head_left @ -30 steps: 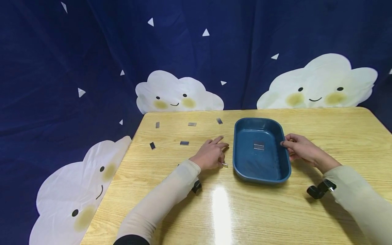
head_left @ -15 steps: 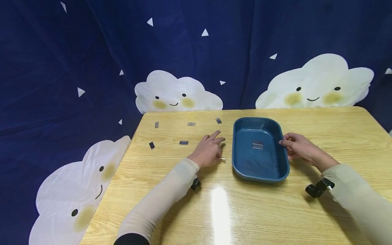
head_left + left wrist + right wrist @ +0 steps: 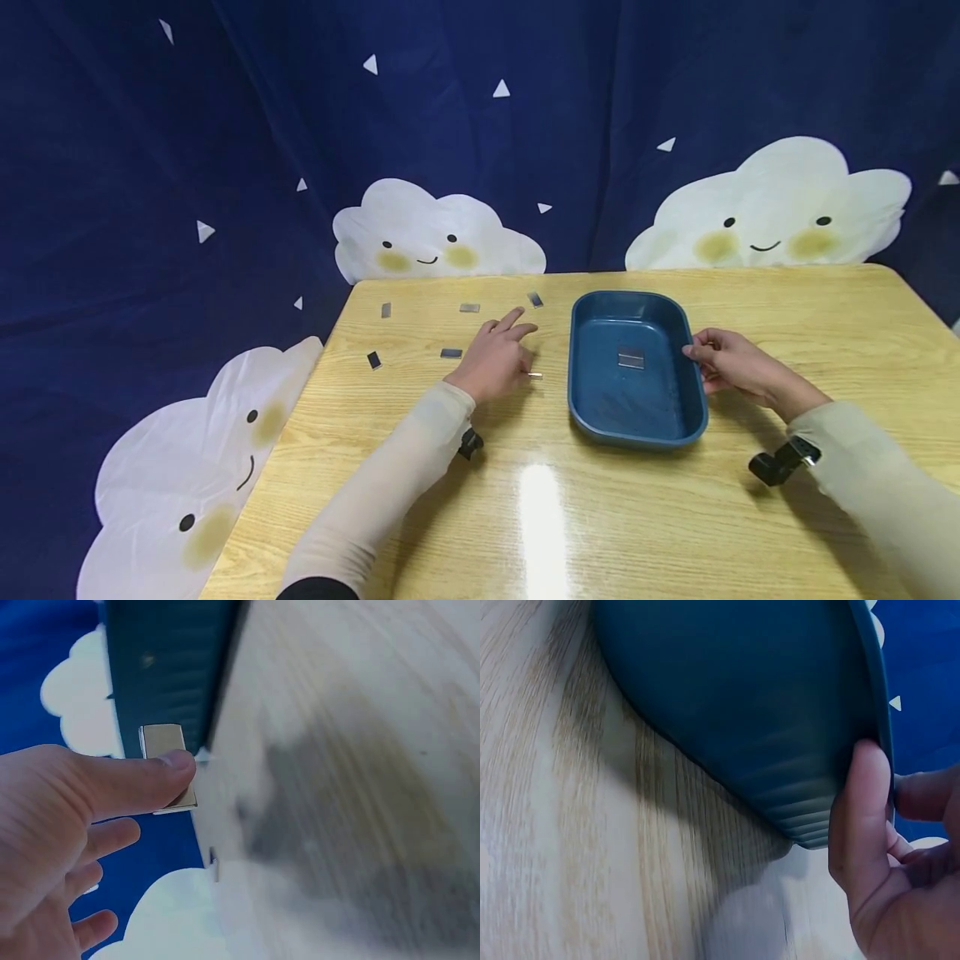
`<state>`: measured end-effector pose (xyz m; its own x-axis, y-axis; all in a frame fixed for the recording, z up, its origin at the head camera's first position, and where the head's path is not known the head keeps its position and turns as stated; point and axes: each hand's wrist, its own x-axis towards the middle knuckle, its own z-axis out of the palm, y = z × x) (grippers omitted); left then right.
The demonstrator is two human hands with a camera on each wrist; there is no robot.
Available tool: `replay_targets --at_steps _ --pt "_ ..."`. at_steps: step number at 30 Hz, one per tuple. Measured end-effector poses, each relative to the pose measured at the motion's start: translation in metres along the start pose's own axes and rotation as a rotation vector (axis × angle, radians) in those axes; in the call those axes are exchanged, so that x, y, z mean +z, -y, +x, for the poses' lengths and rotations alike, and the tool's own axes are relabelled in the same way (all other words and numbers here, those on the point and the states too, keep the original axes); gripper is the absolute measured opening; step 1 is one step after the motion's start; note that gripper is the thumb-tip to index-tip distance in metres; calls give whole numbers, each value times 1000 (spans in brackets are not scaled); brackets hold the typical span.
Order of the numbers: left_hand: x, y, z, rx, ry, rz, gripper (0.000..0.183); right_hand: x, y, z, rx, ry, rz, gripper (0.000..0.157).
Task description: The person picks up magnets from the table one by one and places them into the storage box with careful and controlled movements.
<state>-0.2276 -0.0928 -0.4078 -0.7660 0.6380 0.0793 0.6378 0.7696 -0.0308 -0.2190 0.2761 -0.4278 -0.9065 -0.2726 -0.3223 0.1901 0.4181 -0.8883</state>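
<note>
My left hand pinches a small flat rectangular metal block under the thumb, its other fingers spread. In the head view the held metal block shows edge-on, just left of a blue plastic basin. My right hand grips the basin's right rim, with thumb and fingers on opposite sides of the wall, as the right wrist view shows. Inside the basin, at about the middle of its floor, lie shiny rectangular metal pieces close together.
Several similar small metal pieces lie spread over the wooden table at the far left, among them a dark one, one near the left hand and one by the basin. A dark blue curtain hangs behind the table.
My left hand has moved left and slightly away from me, carrying the metal block farther from the basin. The right hand stays at the rim.
</note>
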Motion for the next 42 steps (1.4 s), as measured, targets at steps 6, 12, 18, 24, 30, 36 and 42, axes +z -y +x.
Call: replay_targets --at_steps 6,12,18,24,30,36,42 --pt "-11 6 -3 -53 -41 -64 7 0 -2 3 -4 -1 -7 24" --pt "-18 12 -2 -80 -66 -104 9 1 -1 6 2 -1 -20 26" --pt "-22 18 -2 -102 -108 -129 8 0 0 7 -2 -7 -21 29" --pt "-28 21 -2 -110 -132 -140 7 1 1 6 5 -6 -10 27" --pt "-31 20 0 -112 -126 -138 9 2 1 6 13 -10 -10 27" --pt "-33 20 1 -113 -120 -140 10 2 0 6 17 -10 6 25" --pt "-34 17 2 -104 -123 -155 10 3 -2 6 17 -15 1 27"
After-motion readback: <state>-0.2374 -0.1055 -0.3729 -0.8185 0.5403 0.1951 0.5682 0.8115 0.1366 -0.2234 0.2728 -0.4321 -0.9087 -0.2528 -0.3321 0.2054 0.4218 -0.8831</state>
